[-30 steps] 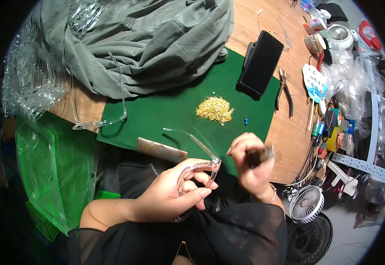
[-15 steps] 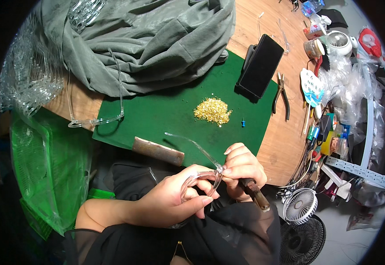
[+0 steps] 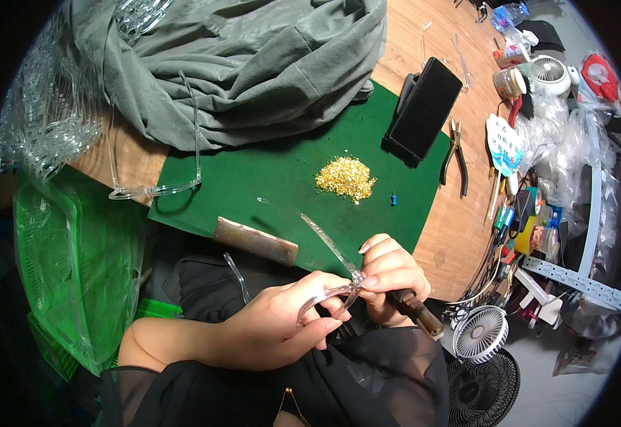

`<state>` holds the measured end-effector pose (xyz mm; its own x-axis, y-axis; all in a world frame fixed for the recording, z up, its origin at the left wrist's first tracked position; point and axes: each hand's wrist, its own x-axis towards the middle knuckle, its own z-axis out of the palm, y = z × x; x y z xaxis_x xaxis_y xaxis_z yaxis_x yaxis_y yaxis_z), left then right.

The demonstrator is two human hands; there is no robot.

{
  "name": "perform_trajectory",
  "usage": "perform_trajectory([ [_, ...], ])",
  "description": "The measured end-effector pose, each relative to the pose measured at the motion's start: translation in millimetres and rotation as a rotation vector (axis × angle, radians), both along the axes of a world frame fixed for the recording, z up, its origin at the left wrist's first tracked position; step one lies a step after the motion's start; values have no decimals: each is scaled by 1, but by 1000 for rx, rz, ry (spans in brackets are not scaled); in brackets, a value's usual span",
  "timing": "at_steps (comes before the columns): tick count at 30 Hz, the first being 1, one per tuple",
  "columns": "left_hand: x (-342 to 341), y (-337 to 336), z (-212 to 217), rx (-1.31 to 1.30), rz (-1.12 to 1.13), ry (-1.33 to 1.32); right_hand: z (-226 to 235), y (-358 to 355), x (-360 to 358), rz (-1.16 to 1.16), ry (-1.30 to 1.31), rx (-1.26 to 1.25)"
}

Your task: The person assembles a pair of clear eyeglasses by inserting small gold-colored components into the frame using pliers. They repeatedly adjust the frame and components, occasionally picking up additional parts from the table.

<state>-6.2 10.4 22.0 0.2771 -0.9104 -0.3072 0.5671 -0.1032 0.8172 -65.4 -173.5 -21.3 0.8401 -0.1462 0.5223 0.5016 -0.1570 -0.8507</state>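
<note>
The left hand has its grip closed round a clear glasses frame, just below the green mat; the frame's temple runs up and left over the mat; the right hand, touching the hinge, is closed on a dark-handled tool that points down and right; gold screws lie mid-mat on the wooden tabletop; a small fan stands below the mat.

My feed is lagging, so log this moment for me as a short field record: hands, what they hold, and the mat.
left hand: holds clear plastic eyeglass frame
right hand: grips dark-handled tool at the frame's hinge
green mat: heap of small gold screws, brown rectangular file block
mat's left edge: second clear frame
mat's far corner: black phone
</note>
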Motion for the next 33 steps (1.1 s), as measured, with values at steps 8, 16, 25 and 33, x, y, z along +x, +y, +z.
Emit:
perform_trajectory([
  [8, 0, 1, -5, -6, 4, 204, -1, -1, -3, 39, 70, 40],
  [16, 7, 1, -3, 37, 2, 322, 45, -27, -31, 250, 941, -128],
  [25, 3, -5, 4, 106, 14, 282, 67, -29, -26, 610, 1294, -5],
  [33, 2, -5, 6, 151, 37, 243, 65, -28, -26, 599, 1306, -20],
])
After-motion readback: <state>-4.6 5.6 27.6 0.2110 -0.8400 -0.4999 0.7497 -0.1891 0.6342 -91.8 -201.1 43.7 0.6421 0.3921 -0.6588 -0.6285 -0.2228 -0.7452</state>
